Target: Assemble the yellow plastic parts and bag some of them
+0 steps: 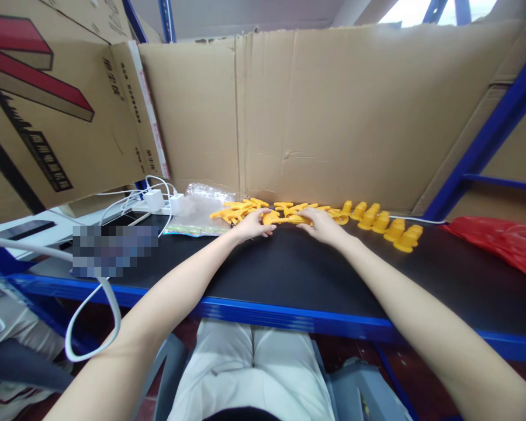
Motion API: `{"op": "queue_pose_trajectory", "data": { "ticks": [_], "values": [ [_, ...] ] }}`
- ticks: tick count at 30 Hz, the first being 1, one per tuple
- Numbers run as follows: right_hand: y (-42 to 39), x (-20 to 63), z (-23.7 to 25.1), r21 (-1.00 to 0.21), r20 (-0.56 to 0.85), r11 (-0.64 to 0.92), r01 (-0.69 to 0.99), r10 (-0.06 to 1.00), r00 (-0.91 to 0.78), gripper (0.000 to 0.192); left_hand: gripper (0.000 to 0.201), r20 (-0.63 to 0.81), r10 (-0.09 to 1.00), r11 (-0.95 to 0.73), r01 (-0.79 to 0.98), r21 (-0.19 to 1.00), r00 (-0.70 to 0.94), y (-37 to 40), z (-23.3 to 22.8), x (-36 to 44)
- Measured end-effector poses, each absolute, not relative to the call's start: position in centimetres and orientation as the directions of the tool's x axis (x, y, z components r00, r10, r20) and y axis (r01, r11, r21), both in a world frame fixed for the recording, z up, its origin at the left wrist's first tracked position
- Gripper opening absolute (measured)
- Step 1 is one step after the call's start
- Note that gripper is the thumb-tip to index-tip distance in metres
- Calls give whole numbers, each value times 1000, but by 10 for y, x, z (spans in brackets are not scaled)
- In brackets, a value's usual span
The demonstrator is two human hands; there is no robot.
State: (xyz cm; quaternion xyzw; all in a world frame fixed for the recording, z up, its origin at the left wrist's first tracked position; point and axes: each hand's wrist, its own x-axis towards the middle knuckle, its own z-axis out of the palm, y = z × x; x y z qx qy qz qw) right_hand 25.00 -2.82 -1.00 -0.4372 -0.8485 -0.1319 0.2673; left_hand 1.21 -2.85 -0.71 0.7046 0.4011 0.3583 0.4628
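My left hand (pixel 253 225) is at the middle of the black tabletop, its fingers curled around a yellow plastic part (pixel 270 218). Just to the right, my right hand (pixel 321 226) has its fingers closed on the end of a long yellow plastic piece (pixel 294 219). Whether both hands grip one single part, I cannot tell. Behind and between them lies a pile of yellow plastic pieces (pixel 245 204) with stick-like arms. To the right of my right hand, several yellow cone-shaped parts with flanged bases (pixel 381 221) stand in a slanting row.
A clear plastic bag (pixel 197 210) lies left of the pile. White chargers (pixel 155 200) and cables (pixel 114 298) are further left, one cable looping over the front edge. A red plastic bag (pixel 499 240) lies at the right. Cardboard (pixel 355 117) walls the back; blue rail (pixel 289 316) edges the front.
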Motion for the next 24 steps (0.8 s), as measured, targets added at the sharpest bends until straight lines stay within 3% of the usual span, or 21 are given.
{"op": "queue_pose_trajectory", "data": {
  "ticks": [4, 6, 9, 13, 20, 24],
  "values": [
    [-32, 246, -8, -23, 552, 623, 782, 660, -510, 30, 59, 324, 863, -502, 577, 644, 388, -24, -11, 10],
    [-34, 244, -6, -39, 546, 640, 767, 657, -521, 30, 53, 414, 822, -563, 666, 490, 390, -23, -10, 8],
    [-36, 242, -5, -48, 545, 668, 743, 641, -541, 30, 44, 474, 779, -595, 723, 352, 410, -23, -6, 5],
    [-36, 241, -5, -44, 546, 674, 738, 635, -547, 31, 32, 451, 787, -581, 751, 312, 422, -25, -3, 5],
    [-34, 243, -7, -73, 505, 667, 742, 666, -549, 32, 32, 431, 827, -536, 736, 413, 360, -23, -6, 8],
    [-35, 241, -7, -88, 486, 657, 749, 684, -544, 34, 31, 438, 818, -548, 736, 396, 374, -26, -4, 7]
  ]
}}
